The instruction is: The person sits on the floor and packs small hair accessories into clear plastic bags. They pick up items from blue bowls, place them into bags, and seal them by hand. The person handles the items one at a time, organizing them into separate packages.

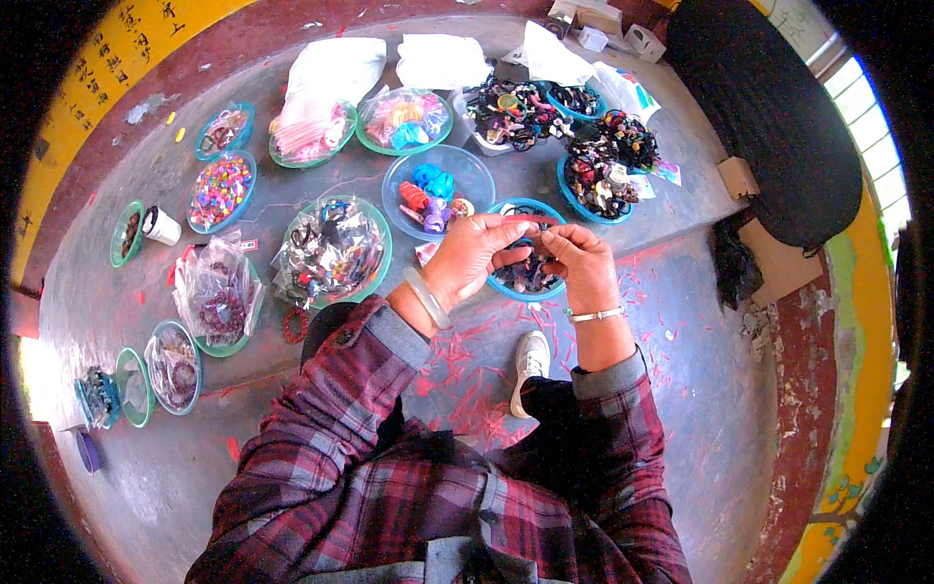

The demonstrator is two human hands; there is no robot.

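Observation:
My left hand pinches a thin red strip between thumb and fingers, in front of my chest. Close beside it, my right hand is closed in a pinch at the strip's other end. What else may lie between the right fingertips is too small to make out. Below both hands stands a blue bowl of dark small items, partly hidden by them. Just beyond is a clear blue bowl holding blue, red and purple pieces.
Several bowls stand around: colourful beads, bagged trinkets, bagged bracelets and dark hair ties. White sacks lie at the back. Red scraps litter the floor around my shoe. A step edge crosses the floor.

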